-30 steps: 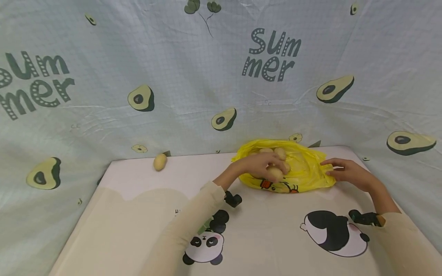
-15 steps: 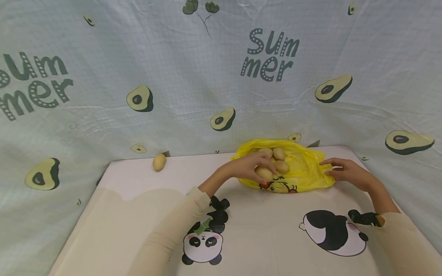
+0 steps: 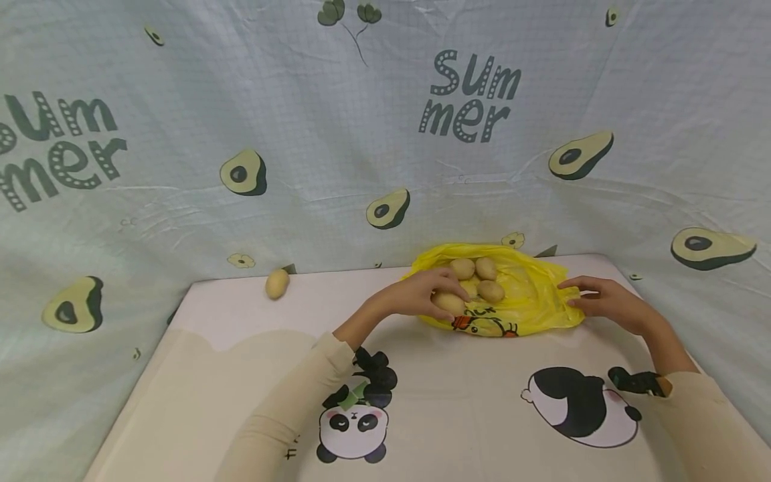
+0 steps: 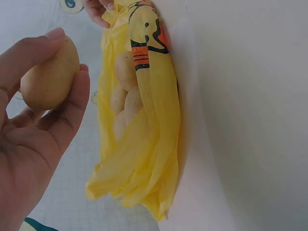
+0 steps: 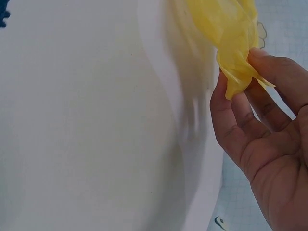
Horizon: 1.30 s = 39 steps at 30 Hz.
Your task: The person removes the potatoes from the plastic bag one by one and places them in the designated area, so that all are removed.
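Note:
My left hand grips a potato between thumb and fingers, up off the bag and over its left front side. The yellow plastic bag lies open toward me at the back of the table, a printed character on its front. Several more potatoes lie together inside it. At the bag's right end my right hand pinches a gathered corner of the plastic, which pokes out between thumb and fingertips in the right wrist view.
A single potato lies by itself near the table's back left edge. The table wears a pale cover with panda prints. Directly behind it hangs a light cloth with avocado prints.
My left hand has drawn the potato leftward from above the bag's middle to its left side, uncovering the potatoes inside. The right hand keeps its hold on the bag's corner.

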Tool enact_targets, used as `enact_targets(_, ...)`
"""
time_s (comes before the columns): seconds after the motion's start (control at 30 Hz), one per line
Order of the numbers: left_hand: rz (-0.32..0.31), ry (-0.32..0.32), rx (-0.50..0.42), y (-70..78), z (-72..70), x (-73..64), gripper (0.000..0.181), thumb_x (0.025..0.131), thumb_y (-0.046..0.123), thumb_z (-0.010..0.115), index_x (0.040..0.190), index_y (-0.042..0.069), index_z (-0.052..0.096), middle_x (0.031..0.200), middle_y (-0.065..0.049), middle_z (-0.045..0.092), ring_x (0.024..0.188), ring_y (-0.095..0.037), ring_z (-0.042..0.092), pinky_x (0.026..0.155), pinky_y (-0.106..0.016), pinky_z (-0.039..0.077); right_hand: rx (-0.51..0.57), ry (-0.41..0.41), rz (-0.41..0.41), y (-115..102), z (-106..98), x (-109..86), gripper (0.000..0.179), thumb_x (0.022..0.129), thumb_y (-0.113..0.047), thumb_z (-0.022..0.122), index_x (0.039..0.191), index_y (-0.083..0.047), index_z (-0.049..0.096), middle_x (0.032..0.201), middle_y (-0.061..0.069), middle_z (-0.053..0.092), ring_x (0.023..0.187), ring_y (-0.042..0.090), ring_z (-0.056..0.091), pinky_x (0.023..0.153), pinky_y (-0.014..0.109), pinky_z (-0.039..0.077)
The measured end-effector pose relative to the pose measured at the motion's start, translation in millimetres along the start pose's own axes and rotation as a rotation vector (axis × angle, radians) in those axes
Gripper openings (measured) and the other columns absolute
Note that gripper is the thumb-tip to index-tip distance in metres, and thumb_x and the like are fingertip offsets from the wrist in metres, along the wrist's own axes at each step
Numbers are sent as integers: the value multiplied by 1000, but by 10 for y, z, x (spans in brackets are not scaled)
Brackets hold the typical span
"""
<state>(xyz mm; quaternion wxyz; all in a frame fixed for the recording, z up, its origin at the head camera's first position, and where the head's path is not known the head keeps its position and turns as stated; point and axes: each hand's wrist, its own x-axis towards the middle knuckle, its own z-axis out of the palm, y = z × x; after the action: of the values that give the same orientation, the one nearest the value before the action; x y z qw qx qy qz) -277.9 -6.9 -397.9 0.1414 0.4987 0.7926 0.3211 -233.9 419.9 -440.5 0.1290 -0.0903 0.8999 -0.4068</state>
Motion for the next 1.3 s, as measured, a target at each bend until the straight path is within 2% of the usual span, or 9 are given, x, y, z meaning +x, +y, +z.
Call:
enact_targets(0.1, -11, 47, -15, 4, -21, -42, 41, 85, 14, 83, 125, 15, 71, 131, -1, 59, 119, -16, 52, 96, -26, 46, 3, 3, -4, 3, 4, 6, 48, 100, -26, 66, 140, -1, 56, 150, 29, 39, 124, 48, 51, 84, 29, 57)
enact_targets(0.23, -16, 112, -10, -1, -44, -104, 44, 82, 13, 86, 124, 13, 72, 130, -2, 61, 123, -17, 53, 99, -26, 46, -3, 4, 0, 2, 10, 6, 48, 100, -26, 66, 140, -1, 56, 150, 30, 38, 124, 49, 50, 84, 30, 57)
enact_targets(0.43, -28, 150, 16, -6, -71, -191, 38, 79, 8, 88, 115, 11, 77, 125, -2, 63, 120, -19, 54, 100, -28, 47, -10, -2, 6, 4, 12, 6, 49, 100, -26, 66, 141, -1, 55, 150, 31, 37, 125, 50, 50, 85, 30, 58)
enact_targets(0.57, -9, 166, 40, -2, -83, -248, 38, 77, 6, 89, 113, 11, 78, 122, -3, 63, 116, -19, 55, 96, -27, 48, 2, -5, 9, -8, 13, 0, 49, 100, -24, 66, 141, 0, 54, 149, 30, 38, 123, 47, 51, 84, 27, 57)
enact_targets(0.77, 33, 237, 59, -4, -76, -337, 39, 74, 5, 90, 110, 12, 79, 118, -4, 65, 109, -19, 57, 87, -25, 50, -2, -9, 24, -10, 25, 3, 50, 100, -25, 65, 142, 0, 53, 150, 31, 36, 125, 50, 49, 85, 31, 58)
enact_targets(1.0, 14, 281, 22, -14, -99, -430, 40, 75, 4, 90, 112, 10, 78, 119, -4, 63, 107, -18, 57, 78, -24, 51, -15, -7, 24, 16, 26, 11, 50, 100, -26, 65, 142, 0, 54, 151, 32, 35, 126, 52, 49, 85, 33, 59)
enact_targets(1.3, -20, 313, -27, -103, -143, -544, 39, 75, 2, 89, 111, 8, 78, 117, -4, 61, 103, -19, 55, 76, -23, 50, 9, -9, 3, 13, 11, -3, 49, 101, -24, 65, 141, 1, 54, 150, 31, 37, 124, 50, 50, 83, 28, 57)
